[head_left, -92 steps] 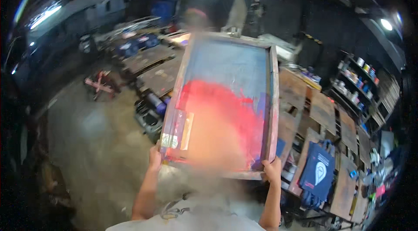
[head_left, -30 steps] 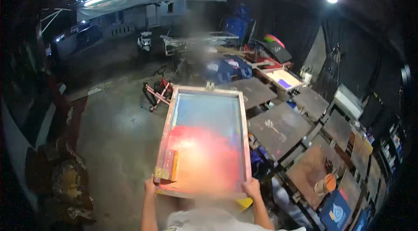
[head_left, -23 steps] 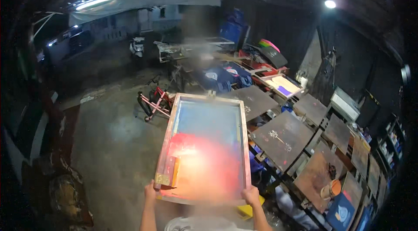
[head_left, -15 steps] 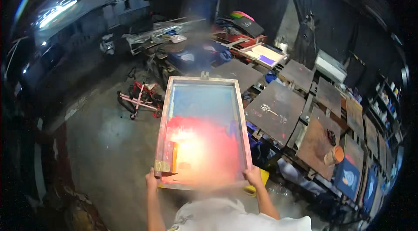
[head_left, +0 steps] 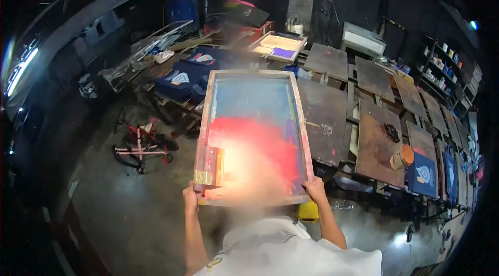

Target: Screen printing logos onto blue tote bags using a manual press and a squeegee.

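A wooden screen printing frame (head_left: 303, 138) is held out in front of me, its far end raised into view. Red ink (head_left: 249, 129) covers much of its mesh, with bluish mesh beyond it and a bright glare over the near part. My left hand (head_left: 191, 199) is closed on the near left corner, and my right hand (head_left: 315, 190) grips the near right corner. Inside the left rail rests a squeegee (head_left: 219, 168) with an orange-yellow side, touched by neither hand. The fingers under the frame are partly hidden.
Rows of dark flat printing boards (head_left: 324, 120) stretch along the right, one bearing an ink tub (head_left: 402, 157). Dark blue printed fabric (head_left: 179, 86) lies at the back left. Another screen (head_left: 278, 47) sits behind. A red bicycle (head_left: 138, 146) stands on the floor at left.
My view has turned to the right, so the bicycle and tables shift left. The frame, still in both hands, now sits slightly higher and farther right in view, overlapping the boards' left edge.
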### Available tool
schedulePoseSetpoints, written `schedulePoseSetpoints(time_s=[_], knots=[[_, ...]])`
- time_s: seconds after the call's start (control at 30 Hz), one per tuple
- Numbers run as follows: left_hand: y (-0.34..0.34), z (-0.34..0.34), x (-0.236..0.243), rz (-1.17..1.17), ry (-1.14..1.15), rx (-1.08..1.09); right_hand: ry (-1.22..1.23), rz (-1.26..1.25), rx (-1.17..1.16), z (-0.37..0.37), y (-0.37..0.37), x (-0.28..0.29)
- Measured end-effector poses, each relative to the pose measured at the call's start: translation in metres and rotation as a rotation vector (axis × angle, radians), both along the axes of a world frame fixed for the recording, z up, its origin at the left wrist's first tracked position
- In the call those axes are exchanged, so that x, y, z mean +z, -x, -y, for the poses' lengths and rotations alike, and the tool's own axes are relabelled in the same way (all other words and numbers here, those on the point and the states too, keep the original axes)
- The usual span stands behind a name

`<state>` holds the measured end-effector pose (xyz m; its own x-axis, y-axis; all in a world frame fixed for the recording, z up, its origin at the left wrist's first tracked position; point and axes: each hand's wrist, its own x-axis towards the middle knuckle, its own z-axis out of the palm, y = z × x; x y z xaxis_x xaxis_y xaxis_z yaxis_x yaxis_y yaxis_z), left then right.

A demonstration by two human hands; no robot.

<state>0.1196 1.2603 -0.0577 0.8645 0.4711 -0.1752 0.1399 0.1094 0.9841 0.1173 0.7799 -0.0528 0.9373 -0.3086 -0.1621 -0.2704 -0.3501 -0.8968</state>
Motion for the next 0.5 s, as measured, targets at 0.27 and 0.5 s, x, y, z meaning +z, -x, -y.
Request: schedulePoseSetpoints(time_s=[0.27,0.5], knots=[[-0.159,-0.011,0.023,0.001,0.078,-0.232,-0.073,0.078,-0.212,-0.023,-0.062,-0.001],[-0.3,-0.04,-0.027,-0.066,0.078,-0.331,0.076,0.044,-0.375,-0.067,-0.118,0.02]])
